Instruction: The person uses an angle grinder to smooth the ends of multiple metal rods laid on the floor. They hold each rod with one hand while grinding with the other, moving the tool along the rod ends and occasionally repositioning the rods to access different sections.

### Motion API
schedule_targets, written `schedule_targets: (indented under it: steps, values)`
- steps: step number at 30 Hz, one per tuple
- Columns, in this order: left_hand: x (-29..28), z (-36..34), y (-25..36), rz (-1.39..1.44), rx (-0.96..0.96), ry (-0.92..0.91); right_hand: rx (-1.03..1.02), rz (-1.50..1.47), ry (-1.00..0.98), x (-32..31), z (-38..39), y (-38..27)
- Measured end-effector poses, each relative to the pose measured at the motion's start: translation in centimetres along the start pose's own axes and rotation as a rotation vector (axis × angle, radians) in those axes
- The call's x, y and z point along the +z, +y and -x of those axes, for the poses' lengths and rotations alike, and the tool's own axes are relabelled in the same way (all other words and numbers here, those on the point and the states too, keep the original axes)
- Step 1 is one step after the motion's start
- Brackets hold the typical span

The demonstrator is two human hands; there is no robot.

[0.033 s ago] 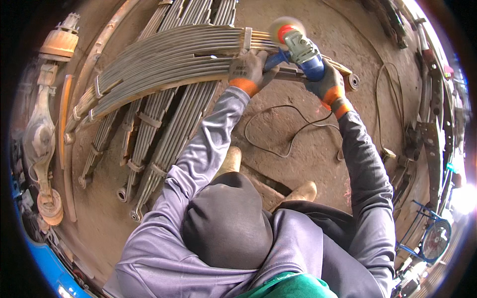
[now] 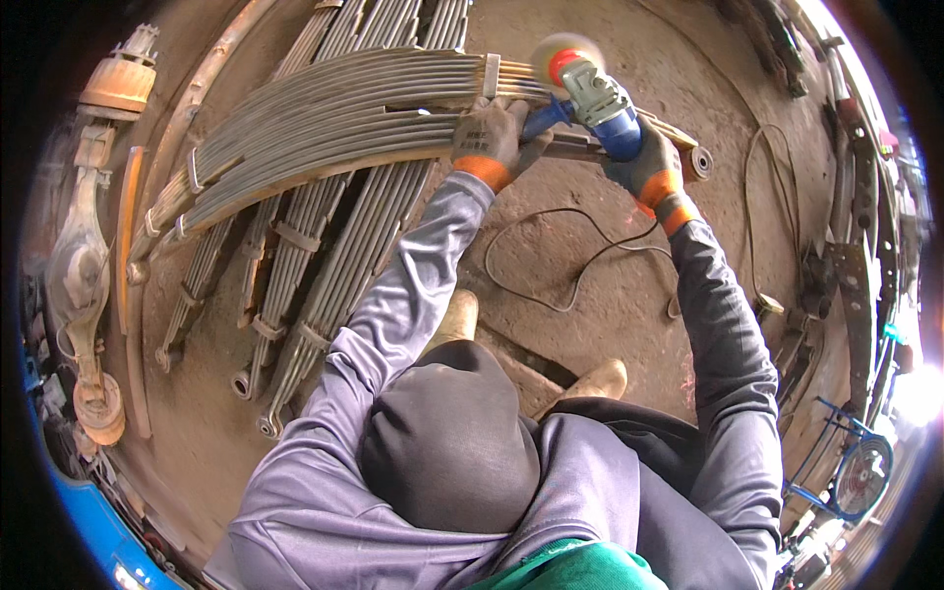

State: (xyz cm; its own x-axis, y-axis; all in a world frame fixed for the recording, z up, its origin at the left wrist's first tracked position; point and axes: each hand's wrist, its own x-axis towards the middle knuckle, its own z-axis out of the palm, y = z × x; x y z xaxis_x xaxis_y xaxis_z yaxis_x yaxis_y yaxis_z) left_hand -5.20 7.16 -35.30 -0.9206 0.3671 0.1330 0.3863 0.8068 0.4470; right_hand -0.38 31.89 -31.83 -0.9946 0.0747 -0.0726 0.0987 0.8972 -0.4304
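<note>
An angle grinder (image 2: 602,103) with a blue body and a grey metal head is held over the right end of a stack of steel leaf springs (image 2: 334,108). Its disc (image 2: 567,61) is smeared into a pale ring with a red centre. My right hand (image 2: 644,162), in a grey and orange glove, is closed round the blue body. The blue side handle (image 2: 548,118) points left into my gloved left hand (image 2: 492,136), which is closed about its end beside a metal clip (image 2: 490,75) on the springs. My fingertips there are partly hidden.
More leaf spring packs (image 2: 359,256) lie crosswise under the stack. A dark power cord (image 2: 570,305) loops over the floor between my arms. At the left lies an axle housing (image 2: 79,265); at the right, steel rails (image 2: 854,285) and a blue-framed fan (image 2: 863,477).
</note>
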Motion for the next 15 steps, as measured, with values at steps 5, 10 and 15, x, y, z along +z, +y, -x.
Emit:
schedule_targets:
  steps: [5,10,15]
  values:
    - [-0.6,1.3,-1.7,-0.029,0.026,0.115,0.005,0.154,0.007,-0.1,-0.4,-2.3]
    - [-0.5,1.6,-3.6,-0.066,-0.067,0.126,-0.052,0.149,0.017,-0.2,-0.7,-5.0]
    - [-0.6,1.5,-4.5,-0.063,-0.076,0.125,-0.055,0.145,-0.019,0.9,-1.6,-4.5]
